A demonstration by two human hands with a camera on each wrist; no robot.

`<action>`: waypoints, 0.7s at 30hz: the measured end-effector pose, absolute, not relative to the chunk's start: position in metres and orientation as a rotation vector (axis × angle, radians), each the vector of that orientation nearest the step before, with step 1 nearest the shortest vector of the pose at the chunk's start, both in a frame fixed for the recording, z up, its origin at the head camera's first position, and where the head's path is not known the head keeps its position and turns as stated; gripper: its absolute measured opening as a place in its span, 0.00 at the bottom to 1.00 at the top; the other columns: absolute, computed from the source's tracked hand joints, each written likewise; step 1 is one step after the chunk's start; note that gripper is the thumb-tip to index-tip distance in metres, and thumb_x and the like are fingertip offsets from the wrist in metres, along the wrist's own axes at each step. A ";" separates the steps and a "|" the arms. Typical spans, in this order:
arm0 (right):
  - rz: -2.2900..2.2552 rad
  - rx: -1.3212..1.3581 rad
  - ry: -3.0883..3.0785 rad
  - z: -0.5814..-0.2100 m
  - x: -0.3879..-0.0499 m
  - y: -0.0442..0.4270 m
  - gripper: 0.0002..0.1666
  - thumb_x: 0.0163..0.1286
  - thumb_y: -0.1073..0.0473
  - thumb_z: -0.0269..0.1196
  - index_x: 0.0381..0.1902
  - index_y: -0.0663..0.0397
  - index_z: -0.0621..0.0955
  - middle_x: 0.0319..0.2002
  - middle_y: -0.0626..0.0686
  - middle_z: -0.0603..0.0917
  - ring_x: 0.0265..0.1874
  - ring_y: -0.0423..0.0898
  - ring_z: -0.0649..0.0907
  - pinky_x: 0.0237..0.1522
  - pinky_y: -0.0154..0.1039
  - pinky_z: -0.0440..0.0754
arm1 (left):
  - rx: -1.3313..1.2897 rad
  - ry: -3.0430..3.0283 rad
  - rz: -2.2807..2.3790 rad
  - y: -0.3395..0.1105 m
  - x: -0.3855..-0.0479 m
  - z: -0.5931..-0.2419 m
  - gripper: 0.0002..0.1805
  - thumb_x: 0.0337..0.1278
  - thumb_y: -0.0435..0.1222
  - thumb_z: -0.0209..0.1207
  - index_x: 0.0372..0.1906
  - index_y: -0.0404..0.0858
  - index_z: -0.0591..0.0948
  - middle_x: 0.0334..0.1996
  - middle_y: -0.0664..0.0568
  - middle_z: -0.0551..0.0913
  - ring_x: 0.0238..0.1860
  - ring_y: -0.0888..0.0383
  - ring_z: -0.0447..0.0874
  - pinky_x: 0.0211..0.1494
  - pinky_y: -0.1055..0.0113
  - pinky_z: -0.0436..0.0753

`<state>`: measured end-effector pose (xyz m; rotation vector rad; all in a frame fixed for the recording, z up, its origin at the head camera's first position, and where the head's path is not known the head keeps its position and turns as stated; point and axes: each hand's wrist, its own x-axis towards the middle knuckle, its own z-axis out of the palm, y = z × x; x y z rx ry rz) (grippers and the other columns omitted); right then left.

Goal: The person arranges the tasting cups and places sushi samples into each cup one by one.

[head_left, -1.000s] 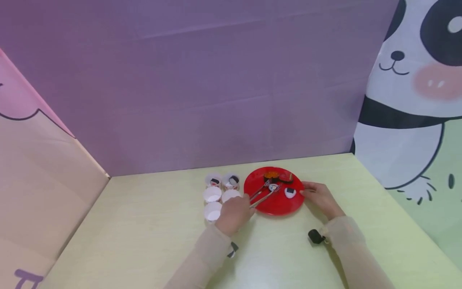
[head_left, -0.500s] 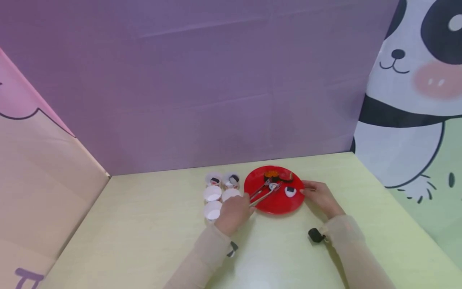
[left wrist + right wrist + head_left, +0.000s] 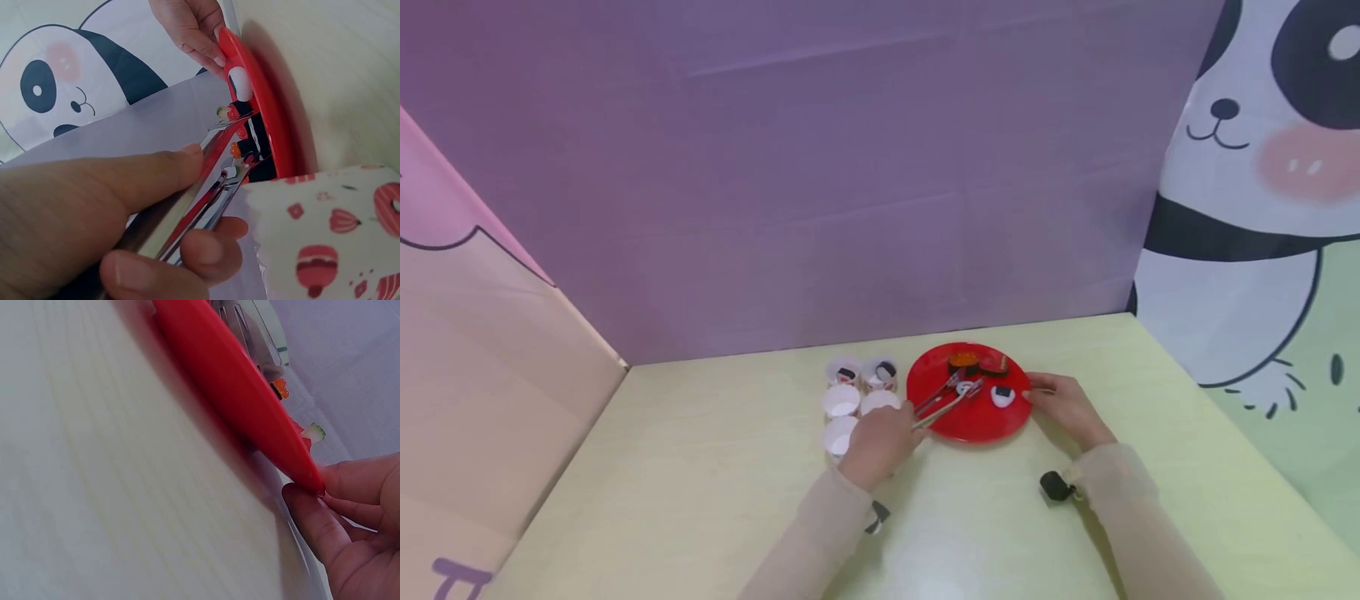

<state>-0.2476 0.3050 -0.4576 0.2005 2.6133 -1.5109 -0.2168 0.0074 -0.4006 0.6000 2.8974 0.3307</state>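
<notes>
Nudged metal tongs (image 3: pixel 178 211) slightly left, gripped in left hand (image 3: pixel 878 443); pinching red plate (image 3: pixel 981 427) with right hand (image 3: pixel 1066 410), likely steadying.

A pale table (image 3: pixel 700 475) carries a red plate (image 3: pixel 979 430) between the left hand (image 3: pixel 880 437) and the right hand (image 3: pixel 1067 410). White cups (image 3: pixel 841 402) stand on the table just beside the left hand.
</notes>
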 end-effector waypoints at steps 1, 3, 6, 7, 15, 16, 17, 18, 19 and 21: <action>-1.511 0.197 2.616 -0.457 -0.248 0.305 0.29 0.71 0.58 0.53 0.67 0.64 0.65 0.64 0.66 0.68 0.64 0.63 0.64 0.62 0.58 0.65 | 0.587 2.891 0.334 0.006 -0.217 -0.400 0.20 0.60 0.49 0.59 0.48 0.39 0.74 0.22 0.52 0.72 0.22 0.57 0.72 0.22 0.70 0.71; -1.512 0.201 2.618 -0.457 -0.248 0.304 0.29 0.71 0.58 0.53 0.67 0.64 0.65 0.63 0.66 0.68 0.63 0.63 0.64 0.61 0.57 0.65 | 0.568 2.884 0.336 0.005 -0.216 -0.399 0.22 0.59 0.50 0.58 0.51 0.40 0.74 0.23 0.52 0.72 0.24 0.57 0.72 0.23 0.70 0.71; -1.515 0.200 2.622 -0.458 -0.248 0.305 0.28 0.71 0.59 0.52 0.66 0.64 0.65 0.63 0.66 0.68 0.63 0.63 0.65 0.62 0.57 0.65 | 0.562 2.898 0.326 0.002 -0.216 -0.396 0.23 0.60 0.52 0.58 0.52 0.40 0.74 0.23 0.52 0.73 0.23 0.57 0.72 0.22 0.69 0.71; -1.516 0.202 2.620 -0.458 -0.248 0.305 0.28 0.71 0.58 0.53 0.66 0.64 0.65 0.63 0.66 0.68 0.63 0.63 0.65 0.62 0.57 0.65 | 0.565 2.907 0.322 0.001 -0.215 -0.396 0.23 0.60 0.52 0.57 0.51 0.40 0.74 0.23 0.52 0.73 0.23 0.57 0.72 0.22 0.69 0.71; -1.522 0.188 2.618 -0.459 -0.247 0.306 0.29 0.71 0.58 0.53 0.67 0.64 0.65 0.64 0.65 0.68 0.63 0.63 0.64 0.62 0.57 0.65 | 0.599 2.958 0.304 -0.012 -0.210 -0.392 0.19 0.59 0.49 0.59 0.45 0.40 0.75 0.19 0.52 0.72 0.18 0.57 0.70 0.20 0.69 0.69; -1.516 0.178 2.624 -0.459 -0.246 0.306 0.29 0.71 0.58 0.53 0.66 0.64 0.65 0.63 0.66 0.68 0.63 0.63 0.65 0.62 0.58 0.65 | 0.606 2.963 0.301 -0.014 -0.210 -0.392 0.19 0.59 0.49 0.59 0.45 0.39 0.75 0.19 0.52 0.72 0.18 0.57 0.70 0.20 0.69 0.69; -1.518 0.179 2.623 -0.459 -0.246 0.306 0.29 0.71 0.58 0.53 0.66 0.64 0.65 0.63 0.66 0.68 0.63 0.63 0.65 0.62 0.57 0.65 | 0.610 2.969 0.297 -0.016 -0.209 -0.392 0.19 0.59 0.49 0.60 0.46 0.39 0.75 0.19 0.53 0.72 0.18 0.57 0.70 0.20 0.69 0.68; -1.516 0.178 2.622 -0.458 -0.246 0.306 0.29 0.71 0.58 0.53 0.66 0.64 0.65 0.63 0.66 0.68 0.63 0.63 0.65 0.62 0.57 0.66 | 0.615 2.976 0.290 -0.019 -0.209 -0.392 0.19 0.59 0.48 0.60 0.47 0.39 0.75 0.19 0.52 0.71 0.18 0.57 0.69 0.20 0.69 0.68; -1.515 0.183 2.620 -0.458 -0.246 0.306 0.29 0.71 0.57 0.53 0.66 0.64 0.65 0.63 0.66 0.68 0.63 0.63 0.64 0.61 0.57 0.66 | 0.618 2.984 0.287 -0.021 -0.209 -0.392 0.20 0.59 0.48 0.60 0.48 0.38 0.75 0.19 0.53 0.71 0.18 0.57 0.69 0.20 0.69 0.68; -1.511 0.192 2.615 -0.457 -0.247 0.306 0.29 0.71 0.57 0.54 0.67 0.64 0.65 0.64 0.66 0.68 0.64 0.63 0.64 0.62 0.57 0.65 | 0.631 3.004 0.267 -0.025 -0.208 -0.391 0.21 0.59 0.48 0.60 0.49 0.38 0.75 0.19 0.52 0.71 0.17 0.57 0.68 0.19 0.69 0.68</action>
